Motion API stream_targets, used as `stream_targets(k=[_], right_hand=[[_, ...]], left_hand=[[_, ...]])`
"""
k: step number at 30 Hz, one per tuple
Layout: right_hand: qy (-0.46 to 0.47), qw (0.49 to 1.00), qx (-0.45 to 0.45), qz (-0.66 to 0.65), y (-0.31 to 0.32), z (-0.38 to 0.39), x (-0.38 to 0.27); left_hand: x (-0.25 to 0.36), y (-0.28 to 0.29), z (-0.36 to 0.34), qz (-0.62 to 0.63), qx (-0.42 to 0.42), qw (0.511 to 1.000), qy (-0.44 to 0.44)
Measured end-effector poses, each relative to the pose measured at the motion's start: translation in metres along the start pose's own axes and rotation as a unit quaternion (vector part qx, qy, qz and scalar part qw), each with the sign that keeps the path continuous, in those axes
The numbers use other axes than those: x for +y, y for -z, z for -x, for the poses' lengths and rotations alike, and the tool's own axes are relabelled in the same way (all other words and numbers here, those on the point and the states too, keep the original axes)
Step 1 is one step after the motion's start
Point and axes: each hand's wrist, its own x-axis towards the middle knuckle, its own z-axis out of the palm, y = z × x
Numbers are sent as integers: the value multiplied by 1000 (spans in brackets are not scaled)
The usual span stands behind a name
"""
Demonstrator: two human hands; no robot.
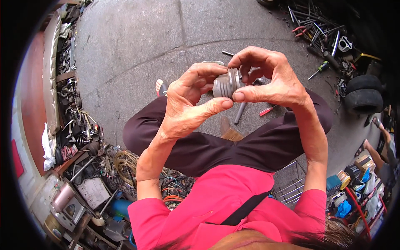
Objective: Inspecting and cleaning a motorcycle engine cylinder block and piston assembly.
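A grey metal piston (223, 86) with ring grooves round one end is held up between my two hands, above my lap. On its left side, my left hand (185, 100) curls round the skirt, thumb below and fingers above. From the right, my right hand (277, 79) grips the grooved end, its thumb and index fingertip at the rings. Both thumb tips nearly meet under the piston. Behind my hands, partly hidden, several metal parts lie on the floor. A dark bar (239, 113) and a red-handled screwdriver (267, 111) lie between my legs.
Hand tools and metal rods (318, 29) are heaped at the far right, near a green-handled screwdriver (323, 66). Stacked small tyres (363, 102) stand at the right. Loose parts and a wire coil (125, 164) crowd the left. Another person's leg (375, 154) shows at the right edge.
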Motion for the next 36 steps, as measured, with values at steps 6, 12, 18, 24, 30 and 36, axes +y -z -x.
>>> stream_targets(k=[6,12,18,24,30,36], right_hand=[[7,1000,-1,19,0,0,-4],[33,999,0,-1,-2,-1,1],[10,1000,10,8,-2,1,-3],[13,999,27,-14,-4,2,3],[38,999,22,-26,-5,0,6],[3,1000,-8,-20,-6,-1,-3]], left_hand=[[-2,1,-2,-69,9,996,-51],[0,0,0,-86,17,996,-37],[-2,-1,3,-66,13,997,-24],[2,-2,3,-16,42,998,35],[3,-4,1,-120,44,991,-45],[11,0,2,51,89,992,74]])
